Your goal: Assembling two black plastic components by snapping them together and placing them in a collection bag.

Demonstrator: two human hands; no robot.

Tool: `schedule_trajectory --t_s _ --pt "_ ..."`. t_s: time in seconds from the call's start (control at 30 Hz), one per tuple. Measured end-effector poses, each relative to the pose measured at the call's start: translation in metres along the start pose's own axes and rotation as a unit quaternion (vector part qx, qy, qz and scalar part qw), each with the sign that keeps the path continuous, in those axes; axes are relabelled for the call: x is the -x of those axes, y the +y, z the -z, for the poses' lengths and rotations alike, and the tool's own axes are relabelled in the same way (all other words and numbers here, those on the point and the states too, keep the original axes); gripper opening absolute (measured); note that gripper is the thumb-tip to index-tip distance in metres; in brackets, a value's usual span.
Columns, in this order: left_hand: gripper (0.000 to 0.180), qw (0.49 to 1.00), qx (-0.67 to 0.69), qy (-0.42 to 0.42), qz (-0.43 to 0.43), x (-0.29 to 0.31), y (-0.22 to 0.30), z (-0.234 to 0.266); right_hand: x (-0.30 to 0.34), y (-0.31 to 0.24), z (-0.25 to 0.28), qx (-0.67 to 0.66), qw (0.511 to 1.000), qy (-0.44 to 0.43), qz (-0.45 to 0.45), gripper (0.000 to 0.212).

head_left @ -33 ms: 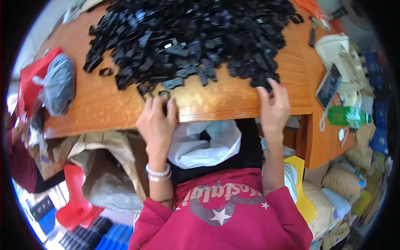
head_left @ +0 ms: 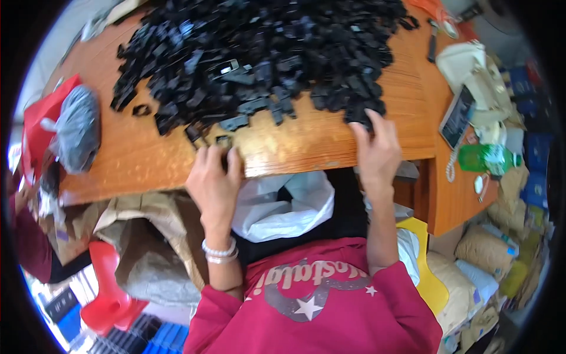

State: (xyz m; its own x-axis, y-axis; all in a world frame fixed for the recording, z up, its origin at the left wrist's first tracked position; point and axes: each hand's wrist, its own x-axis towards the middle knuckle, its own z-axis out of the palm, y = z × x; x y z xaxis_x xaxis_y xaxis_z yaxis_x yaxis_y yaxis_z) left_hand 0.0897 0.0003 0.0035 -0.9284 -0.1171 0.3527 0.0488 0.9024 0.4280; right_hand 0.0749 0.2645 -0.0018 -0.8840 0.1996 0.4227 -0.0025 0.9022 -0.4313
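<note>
A broad heap of small black plastic parts [head_left: 259,53] covers the far part of the wooden table [head_left: 306,141]. My left hand [head_left: 213,180] rests at the table's near edge, its fingers curled together. Something dark shows between thumb and forefinger, too small to make out. Just beyond its fingertips lie a few loose parts, one a small squarish frame [head_left: 224,140]. At the heap's near right corner, my right hand [head_left: 379,150] has thumb and forefinger pinched about a black plastic part [head_left: 358,113]. Below the edge, between my forearms, hangs an open white bag [head_left: 274,218].
At the left are a grey plastic bag [head_left: 79,130], a red bag [head_left: 44,127], an open brown paper sack [head_left: 150,236], a red chair [head_left: 106,289] and another person's sleeve [head_left: 32,242]. A phone [head_left: 457,116], a green bottle [head_left: 484,158] and a cream handbag [head_left: 466,65] lie right.
The whole view has shifted slightly, so the table and heap appear a little further left. Both hands stay at nearly the same places on the table.
</note>
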Motion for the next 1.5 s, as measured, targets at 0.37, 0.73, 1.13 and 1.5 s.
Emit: schedule_trajectory --t_s 0.37,0.73,1.13,1.5 --pt "0.038 0.833 0.509 -0.175 0.126 0.023 0.009 0.009 0.004 -0.009 0.015 -0.189 0.977 -0.046 -0.086 0.022" --pt "0.037 0.74 0.58 -0.305 0.154 0.019 0.051 0.011 0.034 -0.045 0.013 -0.514 0.845 -0.13 0.069 0.019" --pt "0.037 0.864 0.464 -0.196 -0.012 0.027 0.05 0.013 0.044 -0.06 0.008 -0.451 0.882 -0.134 0.023 0.031" --pt "0.026 0.998 0.021 -0.035 -0.055 -0.031 -0.003 -0.003 0.018 -0.029 0.002 -0.24 0.968 -0.039 0.063 0.022"
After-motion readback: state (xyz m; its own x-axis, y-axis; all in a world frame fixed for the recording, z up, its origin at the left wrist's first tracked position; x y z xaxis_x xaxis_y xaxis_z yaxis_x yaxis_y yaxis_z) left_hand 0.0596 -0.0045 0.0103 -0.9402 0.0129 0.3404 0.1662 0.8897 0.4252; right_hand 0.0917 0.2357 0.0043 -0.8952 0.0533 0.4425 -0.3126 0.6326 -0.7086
